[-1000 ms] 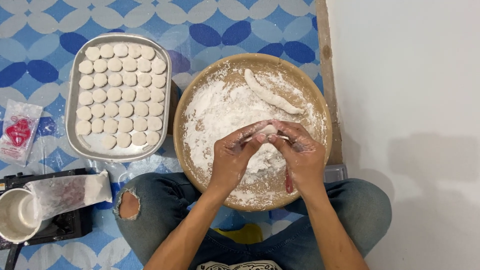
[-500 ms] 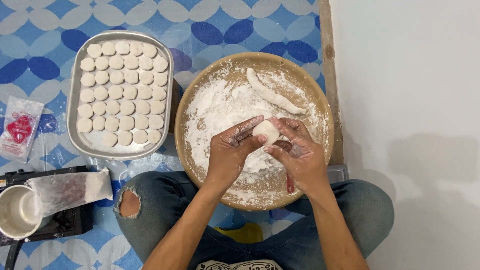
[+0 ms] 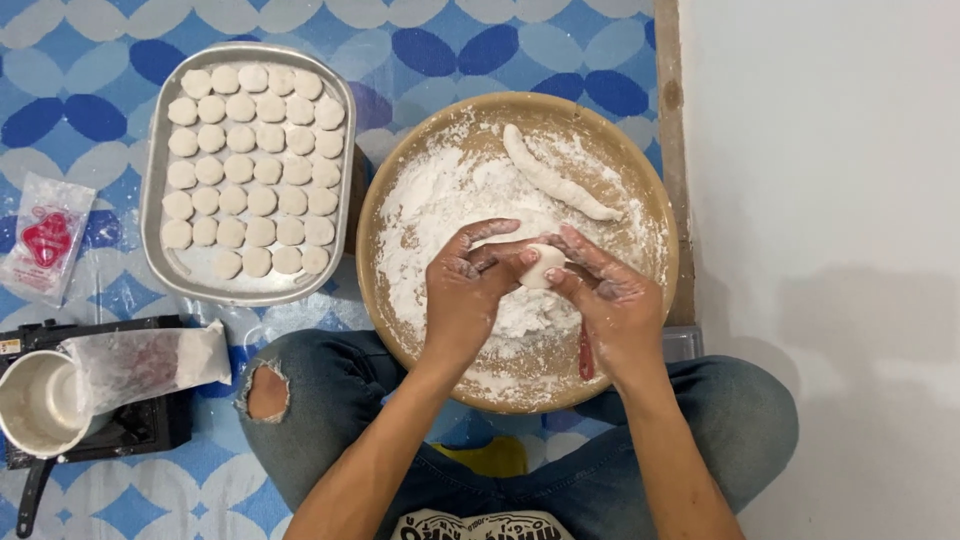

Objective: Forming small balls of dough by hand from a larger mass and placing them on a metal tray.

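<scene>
Pinching dough ball (image 3: 543,265) between left hand (image 3: 465,290) and right hand (image 3: 610,295), fingers clamped on it; press evenly, over floured board (image 3: 400,180).

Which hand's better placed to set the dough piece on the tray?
Left, probably. The left hand sits on the tray side; the right hand would have to cross over it. Both pinch the dough piece now.
</scene>
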